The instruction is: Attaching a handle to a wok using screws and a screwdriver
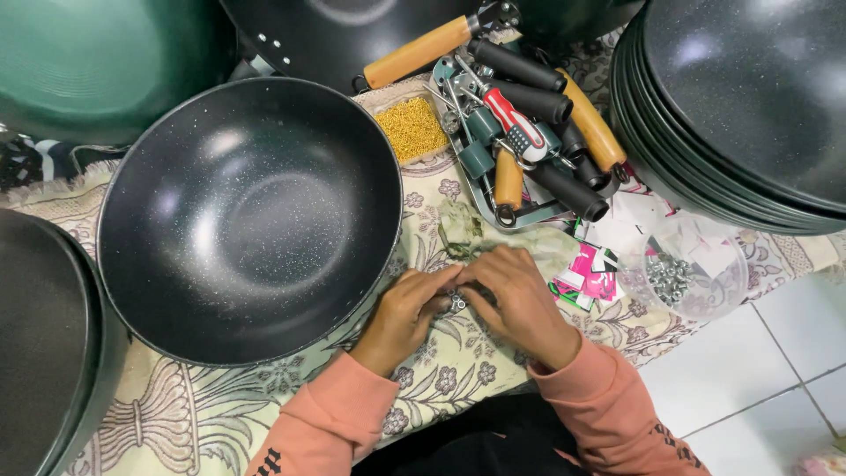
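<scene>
- Fingers [445, 284] of both hands are meeting over a small metal fitting [457, 302], silvery, seemingly a screw with washer; detail too small to confirm.
- Left hand [407, 310] is curling in, fingertips pinched close around the fitting; right hand [520, 300] is arching over it, fingers bent and nearly closed, tips touching the same piece.
- Fitting is sitting just above the floral cloth [441, 370], between the two hands, just beside the rim of the black speckled wok [251, 220].
- Handling judgement: fitting is light, rigid, smooth and easy to drop; fingertip pinch at its edges suits it best.
- Wok judged heavy and stiff; coating is looking slick, so the rim would be the place to hold.
- Farther out: metal tray [493, 211] is carrying wooden and black handles plus a red-handled screwdriver [515, 123]; box of gold screws [411, 130] beside it.
- Clear bag of silver hardware [671, 278] is lying to the right, near the stacked woks [749, 106].
</scene>
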